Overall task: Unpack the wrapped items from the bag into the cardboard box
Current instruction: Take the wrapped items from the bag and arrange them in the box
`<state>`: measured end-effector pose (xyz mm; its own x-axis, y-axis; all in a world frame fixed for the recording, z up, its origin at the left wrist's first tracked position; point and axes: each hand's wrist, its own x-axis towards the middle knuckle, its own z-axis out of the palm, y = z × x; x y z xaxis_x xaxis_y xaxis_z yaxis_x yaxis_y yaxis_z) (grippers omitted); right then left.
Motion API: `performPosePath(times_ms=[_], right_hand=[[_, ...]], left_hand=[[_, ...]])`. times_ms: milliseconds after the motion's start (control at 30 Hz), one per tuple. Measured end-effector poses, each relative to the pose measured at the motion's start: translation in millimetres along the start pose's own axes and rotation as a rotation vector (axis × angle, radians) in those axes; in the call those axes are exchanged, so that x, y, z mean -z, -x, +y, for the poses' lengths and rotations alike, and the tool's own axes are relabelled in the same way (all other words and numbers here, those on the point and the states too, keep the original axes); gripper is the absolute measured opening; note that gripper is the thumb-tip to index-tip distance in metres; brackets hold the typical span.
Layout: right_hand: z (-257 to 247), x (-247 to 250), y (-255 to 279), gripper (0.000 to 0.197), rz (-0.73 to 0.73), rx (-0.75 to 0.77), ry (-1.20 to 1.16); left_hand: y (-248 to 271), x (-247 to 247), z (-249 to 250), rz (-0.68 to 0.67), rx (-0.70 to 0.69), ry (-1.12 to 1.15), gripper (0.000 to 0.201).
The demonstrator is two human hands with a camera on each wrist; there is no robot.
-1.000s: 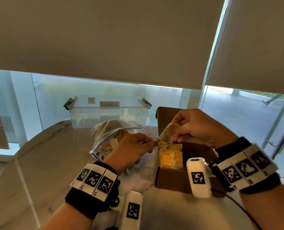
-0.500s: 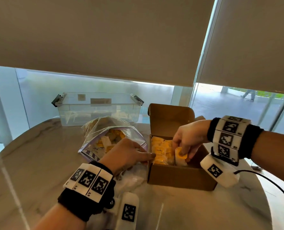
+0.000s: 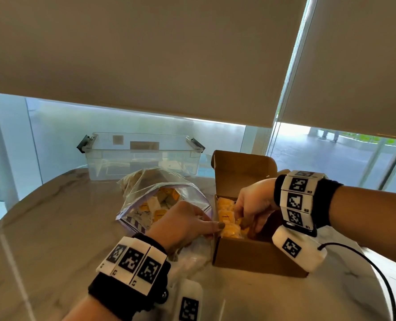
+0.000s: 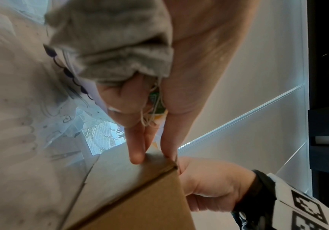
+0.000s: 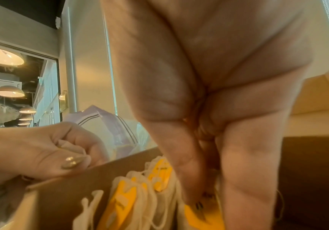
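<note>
The right hand (image 3: 252, 205) reaches into the cardboard box (image 3: 254, 258) on the counter (image 3: 53, 228), fingers pinching a wrapped item (image 5: 201, 217); the left hand (image 3: 183, 223) rests on the box's left wall, holding crumpled grey wrapping (image 4: 108, 46). The open bag (image 3: 160, 198) lies just left of the box.

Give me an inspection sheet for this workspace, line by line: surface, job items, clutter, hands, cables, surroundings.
Surface: round marble-look table.
Job's things: open cardboard box, lid flap up, yellow-and-white wrapped items standing in a row inside; clear zip bag left of the box, open, more items inside.
Clutter: clear plastic bin behind the bag.
Hands: left hand at the box's left wall, fingertips on its edge, something crumpled in its palm; right hand reaching into the box, fingers on an item.
Cables: black cable running from the right wrist unit.
Surroundings: roller blinds half down over the windows; walkway outside.
</note>
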<state>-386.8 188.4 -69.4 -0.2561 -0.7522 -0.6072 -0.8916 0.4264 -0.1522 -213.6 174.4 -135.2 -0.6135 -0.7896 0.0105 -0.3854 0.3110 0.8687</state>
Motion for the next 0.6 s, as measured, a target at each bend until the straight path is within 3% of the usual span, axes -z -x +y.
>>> performPosePath(times_ms=[200, 400, 467, 600], right_hand=[[3, 0, 3, 0.013, -0.043, 0.007, -0.003], [10, 13, 9, 0.028, 0.075, 0.003, -0.065], [12, 19, 13, 0.025, 0.085, -0.001, -0.059], [14, 24, 21, 0.014, -0.071, 0.035, 0.039]], left_hand=[[0, 0, 0, -0.008, 0.001, -0.011, 0.023], [-2, 0, 1, 0.002, 0.034, 0.01, 0.023], [-1, 0, 1, -0.001, 0.029, 0.015, 0.022], [-1, 0, 1, -0.001, 0.024, 0.008, 0.02]])
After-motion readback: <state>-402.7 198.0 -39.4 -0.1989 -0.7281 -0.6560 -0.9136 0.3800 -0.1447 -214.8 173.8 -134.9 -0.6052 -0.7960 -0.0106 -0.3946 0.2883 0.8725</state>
